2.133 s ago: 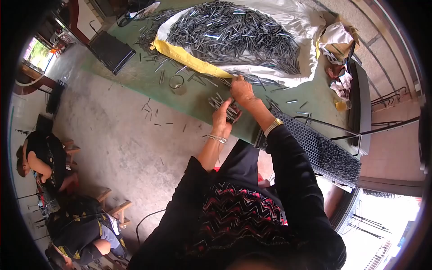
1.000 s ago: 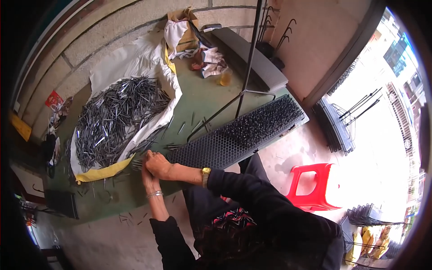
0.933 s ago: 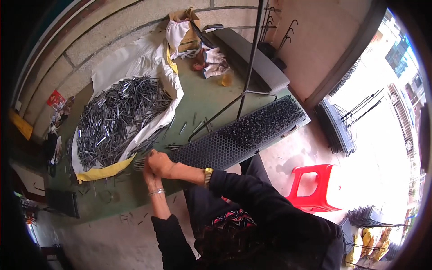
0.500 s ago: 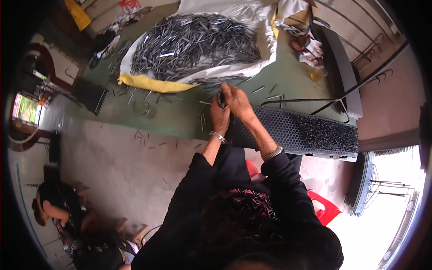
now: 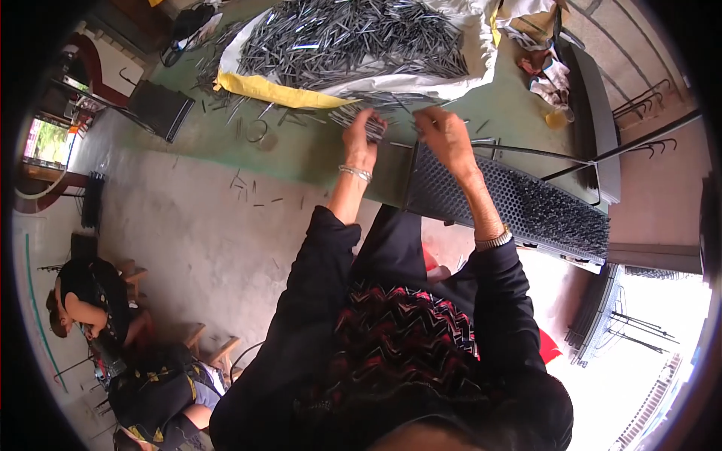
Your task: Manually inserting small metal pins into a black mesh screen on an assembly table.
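Observation:
My left hand (image 5: 362, 141) is closed round a bundle of thin dark grey strips (image 5: 374, 129), their ends showing by the thumb. To its right, above the near left corner of a black perforated board (image 5: 459, 184), my right hand (image 5: 450, 141) is pinched, with a small blurred thing at its fingertips that I cannot make out. Many holes show bare on the board's left part; its right part is packed with short dark pieces (image 5: 560, 207). Beyond both hands, a big heap of similar strips (image 5: 353, 45) lies on a white sheet (image 5: 481, 71) with a yellow edge (image 5: 282, 94).
Loose strips and a ring (image 5: 257, 131) lie on the green table (image 5: 316, 154). A black rod frame (image 5: 534, 154) crosses beside the board. Cloths (image 5: 553, 79) and a yellowish cup (image 5: 556, 118) are at the right. Two people (image 5: 94, 308) sit at lower left.
My hands have parted: the right has moved right, over the board's corner, while the left keeps its bundle. My view has shifted, so more of my lap shows.

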`<state>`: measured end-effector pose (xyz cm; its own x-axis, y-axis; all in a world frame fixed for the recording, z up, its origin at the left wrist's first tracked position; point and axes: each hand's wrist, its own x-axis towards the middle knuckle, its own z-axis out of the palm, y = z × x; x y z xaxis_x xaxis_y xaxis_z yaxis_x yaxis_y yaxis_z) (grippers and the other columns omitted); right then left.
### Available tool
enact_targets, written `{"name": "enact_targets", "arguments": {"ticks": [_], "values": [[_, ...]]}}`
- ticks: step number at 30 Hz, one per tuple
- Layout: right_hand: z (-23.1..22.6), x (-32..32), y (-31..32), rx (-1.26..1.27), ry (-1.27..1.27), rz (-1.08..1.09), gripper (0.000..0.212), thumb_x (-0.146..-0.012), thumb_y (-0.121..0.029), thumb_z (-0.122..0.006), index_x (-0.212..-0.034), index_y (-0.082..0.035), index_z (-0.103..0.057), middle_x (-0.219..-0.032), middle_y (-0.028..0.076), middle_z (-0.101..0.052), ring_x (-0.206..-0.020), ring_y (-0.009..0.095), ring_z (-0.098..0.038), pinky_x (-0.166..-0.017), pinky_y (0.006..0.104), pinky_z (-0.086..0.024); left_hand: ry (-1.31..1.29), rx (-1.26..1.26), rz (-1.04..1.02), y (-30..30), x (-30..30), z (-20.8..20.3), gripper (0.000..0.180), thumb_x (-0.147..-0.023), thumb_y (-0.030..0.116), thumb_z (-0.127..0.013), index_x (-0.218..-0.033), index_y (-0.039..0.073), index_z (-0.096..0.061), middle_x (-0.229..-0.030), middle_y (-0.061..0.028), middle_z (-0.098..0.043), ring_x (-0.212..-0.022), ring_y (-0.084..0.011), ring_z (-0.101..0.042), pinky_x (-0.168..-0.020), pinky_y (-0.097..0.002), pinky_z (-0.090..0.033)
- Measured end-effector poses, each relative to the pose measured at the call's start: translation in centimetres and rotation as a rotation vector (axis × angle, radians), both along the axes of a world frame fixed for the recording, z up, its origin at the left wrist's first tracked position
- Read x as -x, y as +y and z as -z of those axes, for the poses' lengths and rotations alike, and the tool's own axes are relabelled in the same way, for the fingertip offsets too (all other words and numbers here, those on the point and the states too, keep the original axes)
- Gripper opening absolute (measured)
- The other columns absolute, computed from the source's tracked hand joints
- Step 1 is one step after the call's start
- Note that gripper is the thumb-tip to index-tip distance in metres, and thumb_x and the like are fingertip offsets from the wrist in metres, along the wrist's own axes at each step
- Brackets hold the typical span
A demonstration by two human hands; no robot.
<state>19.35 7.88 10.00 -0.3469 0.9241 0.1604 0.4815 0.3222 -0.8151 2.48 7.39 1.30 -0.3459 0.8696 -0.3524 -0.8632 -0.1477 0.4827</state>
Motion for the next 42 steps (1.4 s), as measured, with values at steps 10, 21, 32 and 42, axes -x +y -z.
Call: {"name": "enact_targets", "arguments": {"ticks": [10, 21, 32, 42], "values": [[4.7, 8.5, -4.3, -0.220, -0.743, -0.167, 0.072, -0.073, -0.056, -0.070, -0.109, 0.005, -0.056, -0.105, 0.021, -0.058, -0.088, 0.032, -0.066, -0.070, 0.0423, -0.055, -0.161, 0.017, -0.003, -3.9, 4.5, -1.8, 0.012, -0.084, 0.011, -0.068, -0.084, 0.005, -0.057, -0.080, -0.0058, -0.061, -0.081, -0.0201, -0.061, -0.086, -0.0427, -0.054], [7.0, 9.7, -2.6, -0.173, -0.756, -0.234, 0.028, -0.077, -0.013, -0.066, -0.101, 0.001, -0.063, -0.095, 0.018, -0.066, -0.090, 0.032, -0.068, -0.068, 0.0403, -0.056, -0.099, 0.220, 0.112, -9.1, 4.2, 0.3, 0.011, -0.083, 0.012, -0.070, -0.084, 0.009, -0.059, -0.076, -0.0035, -0.061, -0.070, -0.0167, -0.059, -0.068, -0.0341, -0.054], [3.2, 6.5, -0.3, 0.193, -0.373, -0.161, 0.026, -0.074, -0.023, -0.064, -0.085, 0.000, -0.067, -0.087, 0.022, -0.068, -0.086, 0.035, -0.066, -0.077, 0.0424, -0.052, -0.033, 0.177, 0.235, -9.0, 1.1, 0.3, 0.017, -0.090, 0.020, -0.064, -0.101, 0.008, -0.062, -0.094, -0.0071, -0.067, -0.085, -0.0219, -0.065, -0.078, -0.0373, -0.055], [3.3, 6.7, -1.7, 0.075, -0.172, -0.275, 0.018, -0.079, -0.018, -0.060, -0.086, -0.003, -0.068, -0.084, 0.019, -0.067, -0.080, 0.037, -0.065, -0.072, 0.0449, -0.052, -0.144, 0.111, 0.238, -10.0, 1.6, 1.5, 0.015, -0.086, 0.017, -0.069, -0.097, 0.009, -0.063, -0.088, -0.0059, -0.066, -0.076, -0.0182, -0.065, -0.071, -0.0392, -0.057]]}}
